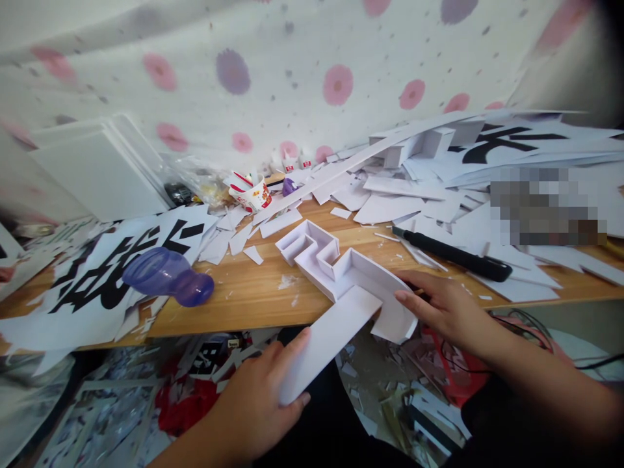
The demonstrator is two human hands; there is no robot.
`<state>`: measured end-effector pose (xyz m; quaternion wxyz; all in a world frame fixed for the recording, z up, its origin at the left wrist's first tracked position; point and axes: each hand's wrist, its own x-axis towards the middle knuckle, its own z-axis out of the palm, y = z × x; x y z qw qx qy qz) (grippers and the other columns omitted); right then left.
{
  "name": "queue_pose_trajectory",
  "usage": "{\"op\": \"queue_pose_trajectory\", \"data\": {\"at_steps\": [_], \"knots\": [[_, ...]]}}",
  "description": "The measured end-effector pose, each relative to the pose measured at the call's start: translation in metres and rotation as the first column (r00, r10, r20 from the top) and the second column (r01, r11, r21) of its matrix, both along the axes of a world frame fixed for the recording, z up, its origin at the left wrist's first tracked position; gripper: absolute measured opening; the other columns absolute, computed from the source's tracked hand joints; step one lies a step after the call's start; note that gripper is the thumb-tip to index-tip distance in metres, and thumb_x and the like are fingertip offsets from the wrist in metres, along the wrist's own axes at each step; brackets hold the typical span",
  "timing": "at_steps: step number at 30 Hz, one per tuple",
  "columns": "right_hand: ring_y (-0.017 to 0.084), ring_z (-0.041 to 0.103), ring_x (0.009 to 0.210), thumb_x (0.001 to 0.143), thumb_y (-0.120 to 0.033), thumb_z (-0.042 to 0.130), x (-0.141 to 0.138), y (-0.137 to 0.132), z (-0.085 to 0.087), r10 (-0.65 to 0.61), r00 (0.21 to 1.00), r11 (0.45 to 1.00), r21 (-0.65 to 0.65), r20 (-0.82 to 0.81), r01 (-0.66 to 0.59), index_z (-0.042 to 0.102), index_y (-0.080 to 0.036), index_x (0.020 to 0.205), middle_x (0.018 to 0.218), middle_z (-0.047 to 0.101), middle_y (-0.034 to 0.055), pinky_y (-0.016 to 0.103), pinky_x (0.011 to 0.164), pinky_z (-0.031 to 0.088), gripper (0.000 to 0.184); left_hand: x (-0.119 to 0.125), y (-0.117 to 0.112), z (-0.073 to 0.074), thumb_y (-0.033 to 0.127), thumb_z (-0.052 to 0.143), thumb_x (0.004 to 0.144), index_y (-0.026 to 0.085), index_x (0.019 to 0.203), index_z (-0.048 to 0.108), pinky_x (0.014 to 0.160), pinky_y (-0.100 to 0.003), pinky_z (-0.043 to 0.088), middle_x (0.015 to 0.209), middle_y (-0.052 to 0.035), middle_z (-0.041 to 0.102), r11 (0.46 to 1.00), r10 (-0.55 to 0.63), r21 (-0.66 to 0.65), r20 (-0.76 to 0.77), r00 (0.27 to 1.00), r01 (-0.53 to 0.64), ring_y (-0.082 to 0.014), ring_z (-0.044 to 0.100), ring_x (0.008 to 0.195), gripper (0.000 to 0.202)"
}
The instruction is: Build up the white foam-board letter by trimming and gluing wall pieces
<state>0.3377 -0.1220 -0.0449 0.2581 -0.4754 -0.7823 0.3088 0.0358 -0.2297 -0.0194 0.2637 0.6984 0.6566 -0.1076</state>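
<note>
Here's the walled white shape [337, 278], the worktop [253, 296]'s front edge running beneath it! The right hand [446, 307] pinches its right side; the left hand [263, 383], well apart, grips a white strip [334, 344] overlapping its near side. Black cutter [453, 252] right of the shape, purple bottle [168, 276] left, paper cup [252, 196] behind.

Passage — between purple bottle [168, 276] and white form [351, 276]
</note>
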Motion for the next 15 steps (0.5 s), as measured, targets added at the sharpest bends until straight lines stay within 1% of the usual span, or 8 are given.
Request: {"op": "queue_pose_trajectory", "data": {"at_steps": [6,8,9,10,12,13,14,15], "knots": [[0.025,0.067,0.097,0.093,-0.047,0.045,0.002,-0.002,0.002,0.024,0.998,1.000,0.005,-0.060,-0.024,0.063,-0.021,0.118,0.112,0.070,0.0081,0.034,0.078,0.054,0.041,0.002,0.000,-0.002,0.037,0.056,0.079,0.032,0.150,0.024,0.101,-0.045,0.042,0.135,-0.0096,0.055,1.000,0.017,-0.014,0.060,0.998,-0.016,-0.0321,0.054,0.119,0.078],[0.026,0.067,0.098,0.092,-0.049,0.046,0.008,0.002,0.002,-0.031,0.994,0.999,0.013,-0.105,0.032,0.063,-0.022,0.118,0.112,0.070,0.0083,0.035,0.080,0.054,0.041,0.003,0.000,-0.004,0.038,0.057,0.078,0.032,0.150,0.024,0.102,-0.046,0.041,0.136,-0.0092,0.055,1.000,0.019,-0.006,0.097,0.995,-0.018,-0.0324,0.054,0.119,0.079],[0.026,0.067,0.097,0.092,-0.049,0.047,0.014,0.007,0.001,-0.091,0.990,0.994,0.044,-0.109,0.096,0.064,-0.022,0.117,0.111,0.071,0.0087,0.037,0.080,0.055,0.040,0.003,-0.001,-0.004,0.038,0.057,0.078,0.031,0.150,0.025,0.102,-0.046,0.041,0.136,-0.0092,0.055,1.000,0.018,0.000,0.114,0.993,-0.019,-0.0322,0.054,0.119,0.079],[0.027,0.067,0.097,0.091,-0.048,0.047,0.020,0.013,0.000,-0.167,0.982,0.978,0.108,-0.091,0.176,0.064,-0.022,0.115,0.110,0.070,0.0094,0.038,0.080,0.054,0.040,0.003,-0.001,-0.005,0.038,0.057,0.079,0.030,0.150,0.026,0.103,-0.046,0.041,0.136,-0.0095,0.055,1.000,0.019,0.003,0.128,0.992,-0.019,-0.0321,0.054,0.119,0.078],[0.030,0.064,0.101,0.091,-0.046,0.048,0.036,0.029,-0.003,-0.324,0.946,0.897,0.317,0.001,0.307,0.065,-0.021,0.113,0.113,0.068,0.0122,0.043,0.084,0.052,0.038,0.004,-0.002,-0.006,0.038,0.056,0.079,0.028,0.150,0.026,0.103,-0.046,0.041,0.138,-0.0103,0.054,1.000,0.027,-0.001,0.144,0.989,-0.027,-0.0315,0.055,0.119,0.078],[0.032,0.061,0.108,0.091,-0.044,0.048,0.045,0.037,-0.004,-0.385,0.920,0.849,0.421,0.077,0.320,0.065,-0.019,0.114,0.117,0.066,0.0145,0.046,0.089,0.049,0.038,0.004,-0.002,-0.006,0.037,0.056,0.079,0.027,0.150,0.027,0.103,-0.045,0.041,0.138,-0.0105,0.054,0.999,0.034,-0.005,0.147,0.989,-0.034,-0.0313,0.055,0.119,0.077],[0.034,0.057,0.113,0.091,-0.041,0.048,0.052,0.046,-0.006,-0.424,0.890,0.822,0.484,0.170,0.299,0.065,-0.017,0.116,0.120,0.064,0.0174,0.049,0.093,0.046,0.039,0.004,-0.002,-0.007,0.037,0.056,0.079,0.027,0.150,0.027,0.103,-0.045,0.041,0.139,-0.0105,0.053,0.999,0.041,-0.008,0.148,0.988,-0.041,-0.0311,0.055,0.119,0.077],[0.036,0.055,0.115,0.092,-0.040,0.046,0.059,0.053,-0.008,-0.432,0.859,0.827,0.500,0.275,0.256,0.063,-0.014,0.119,0.123,0.062,0.0200,0.050,0.095,0.044,0.041,0.005,-0.003,-0.008,0.037,0.056,0.079,0.027,0.150,0.027,0.103,-0.045,0.042,0.140,-0.0101,0.053,0.999,0.047,-0.007,0.150,0.988,-0.046,-0.0308,0.055,0.119,0.077]]}}
